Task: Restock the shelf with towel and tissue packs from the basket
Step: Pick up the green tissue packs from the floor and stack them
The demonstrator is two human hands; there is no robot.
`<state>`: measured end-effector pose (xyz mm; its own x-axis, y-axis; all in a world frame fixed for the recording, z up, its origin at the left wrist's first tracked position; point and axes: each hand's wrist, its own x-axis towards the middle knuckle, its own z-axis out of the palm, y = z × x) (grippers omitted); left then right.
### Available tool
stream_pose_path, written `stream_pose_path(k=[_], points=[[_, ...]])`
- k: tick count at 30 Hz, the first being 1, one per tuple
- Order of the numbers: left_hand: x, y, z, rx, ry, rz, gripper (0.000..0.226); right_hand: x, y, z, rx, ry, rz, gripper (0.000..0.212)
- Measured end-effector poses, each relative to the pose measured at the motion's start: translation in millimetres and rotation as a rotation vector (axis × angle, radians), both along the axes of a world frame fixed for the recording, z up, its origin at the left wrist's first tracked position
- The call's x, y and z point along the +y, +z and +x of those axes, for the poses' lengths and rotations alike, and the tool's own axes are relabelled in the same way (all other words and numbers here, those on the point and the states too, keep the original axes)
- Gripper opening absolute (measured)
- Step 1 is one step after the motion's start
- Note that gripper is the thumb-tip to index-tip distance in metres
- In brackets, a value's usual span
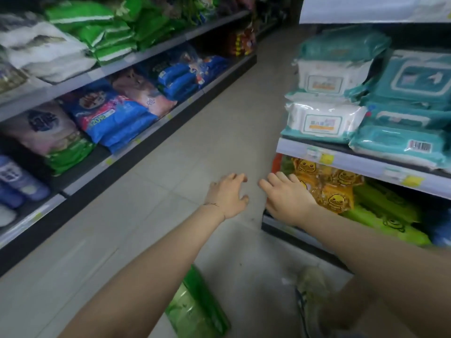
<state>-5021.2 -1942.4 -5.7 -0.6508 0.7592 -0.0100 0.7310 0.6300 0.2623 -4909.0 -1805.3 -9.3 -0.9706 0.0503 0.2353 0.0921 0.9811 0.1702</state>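
My left hand and my right hand reach forward side by side over the aisle floor, fingers spread, holding nothing. My right hand hovers just left of yellow duck-print packs on the lower right shelf. Above them, the right shelf carries stacked white wipe packs and teal wipe packs. A green pack lies on the floor under my left forearm. No basket is visible.
A long shelf unit on the left holds blue, green and white tissue and towel packs. Green duck-print packs lie low on the right. The tiled aisle floor runs ahead. A shoe shows at the bottom.
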Motion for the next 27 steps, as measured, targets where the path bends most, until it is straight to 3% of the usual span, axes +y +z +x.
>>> stream_pose_path(k=[6, 16, 21, 27], points=[[-36, -71, 13, -0.148, 0.089, -0.116, 0.044, -37, -58, 4, -0.118, -0.078, -0.292, 0.036], [-109, -182, 41, -0.491, 0.406, -0.264, 0.043, -94, -125, 17, -0.337, -0.147, -0.562, 0.044], [-140, -228, 58, -0.601, 0.545, -0.319, 0.041, -108, -153, 40, -0.424, -0.123, -0.586, 0.046], [-170, -269, 88, -0.823, 1.076, -0.122, 0.050, -101, -171, 55, -0.539, -0.169, -0.623, 0.048]])
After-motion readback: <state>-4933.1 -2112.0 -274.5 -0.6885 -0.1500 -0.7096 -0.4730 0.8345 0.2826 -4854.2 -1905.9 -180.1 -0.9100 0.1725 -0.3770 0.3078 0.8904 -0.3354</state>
